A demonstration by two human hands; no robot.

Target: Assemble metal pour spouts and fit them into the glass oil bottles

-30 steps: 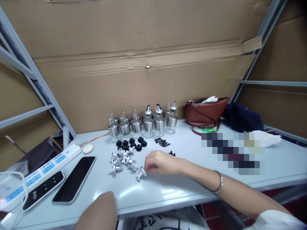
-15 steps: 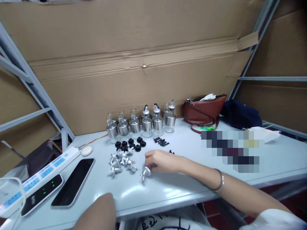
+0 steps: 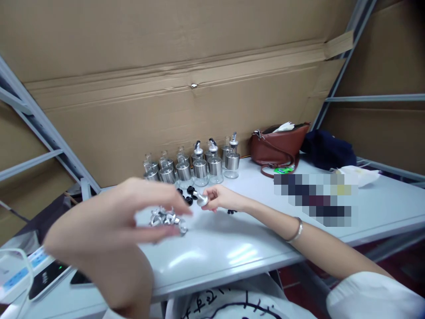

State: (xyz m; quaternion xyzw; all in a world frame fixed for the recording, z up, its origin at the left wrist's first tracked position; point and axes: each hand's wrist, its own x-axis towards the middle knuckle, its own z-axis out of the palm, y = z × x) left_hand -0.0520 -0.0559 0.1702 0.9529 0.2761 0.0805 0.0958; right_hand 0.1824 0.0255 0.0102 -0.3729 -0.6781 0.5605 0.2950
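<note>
"If we start at the left, what comes first?"

"A white power strip (image 3: 18,278), its far end hidden behind the left grip (image 3: 113,217). That one is blurred; thumb and fingers stand well apart, released, and I can see nothing between them."

"And past its fingertips?"

"A heap of silver pieces (image 3: 168,217) on the surface (image 3: 186,261), partly covered from view by those fingers. I can't tell whether they touch. Just behind the heap lie some black stoppers (image 3: 189,200)."

"Then where's the silver spout (image 3: 202,200)?"

"Right of the black stoppers, pinched between the thumb and fingers of the right grip (image 3: 221,198). It sits at the left end of that hand: broad flange at the fingertips, narrow stem tilted up and leftward, toward the stoppers. The left grip is apart from it."

"What's around it, going on rightward?"

"Behind it, two rows of glass bottles (image 3: 200,169) with metal sleeves; three carry spout tops (image 3: 213,147). Beyond the rightmost bottle, a brown bag (image 3: 279,146) rests on the surface, beside dark blue cloth (image 3: 327,150)."
</note>
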